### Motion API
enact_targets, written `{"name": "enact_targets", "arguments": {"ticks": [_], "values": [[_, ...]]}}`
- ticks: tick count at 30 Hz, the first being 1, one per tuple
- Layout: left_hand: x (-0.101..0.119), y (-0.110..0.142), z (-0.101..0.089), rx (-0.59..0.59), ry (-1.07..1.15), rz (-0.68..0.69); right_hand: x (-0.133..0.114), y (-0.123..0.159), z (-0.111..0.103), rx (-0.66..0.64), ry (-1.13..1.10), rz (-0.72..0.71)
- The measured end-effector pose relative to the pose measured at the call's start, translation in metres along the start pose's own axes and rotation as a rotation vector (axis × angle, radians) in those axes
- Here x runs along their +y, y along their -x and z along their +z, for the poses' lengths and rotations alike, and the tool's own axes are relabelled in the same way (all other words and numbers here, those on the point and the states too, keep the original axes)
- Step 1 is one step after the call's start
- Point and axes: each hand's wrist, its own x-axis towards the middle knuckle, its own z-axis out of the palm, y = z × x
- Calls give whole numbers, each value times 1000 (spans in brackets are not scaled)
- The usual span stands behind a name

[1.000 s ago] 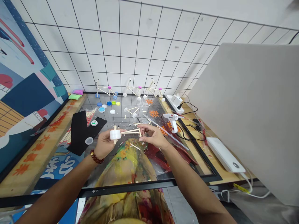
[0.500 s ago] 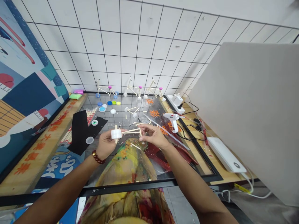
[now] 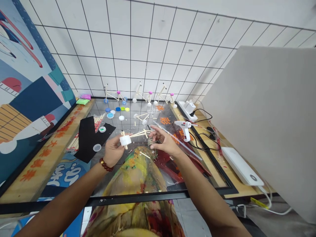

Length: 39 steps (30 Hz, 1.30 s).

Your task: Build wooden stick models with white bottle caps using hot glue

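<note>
My left hand point(image 3: 113, 151) grips a small model made of pale wooden sticks point(image 3: 138, 134), with white bottle caps point(image 3: 125, 141) as wheels at its near end. The sticks reach out to the right and meet a short crosspiece there. Close by that far end is my right hand point(image 3: 167, 144), its fingers curved and apart, with nothing visible between them. Beneath the hands, a loose stick point(image 3: 144, 155) lies on the glass tabletop. Just beyond is another partly built frame point(image 3: 141, 118) of sticks and white caps.
Several bicycle-like stick models point(image 3: 142, 95) stand along the wall. Coloured bottle caps point(image 3: 118, 109) lie before them. On the right are a white glue gun point(image 3: 183, 127), its cable, a power strip point(image 3: 187, 111) and a white box point(image 3: 242, 166). Black sheets point(image 3: 85, 141) lie left.
My right hand has let go of the crosspiece end and opened, moving slightly right. In my left hand, the model has tilted and turned, showing more of the cap's face.
</note>
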Motion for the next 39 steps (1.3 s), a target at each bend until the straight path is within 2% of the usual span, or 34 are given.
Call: {"name": "enact_targets", "arguments": {"ticks": [6,14,17,23,26,30,34,39], "values": [[6,-6,-4,-24,-117,17,6,-1,4,9,53,19],[-6,-7,-5,40,-18,-45,9,-1,9,45,97,12],[-3,-9,-2,75,140,-148,11,-1,13,74,102,-1],[4,-14,3,22,659,-477,12,-2,19,171,113,9],[3,-15,2,9,818,-617,13,-1,23,209,150,15],[4,-16,0,45,937,-815,18,1,29,194,182,27],[10,-17,1,63,955,-900,21,2,33,174,245,-1],[6,-14,2,16,999,-910,13,5,37,177,308,-70]]}}
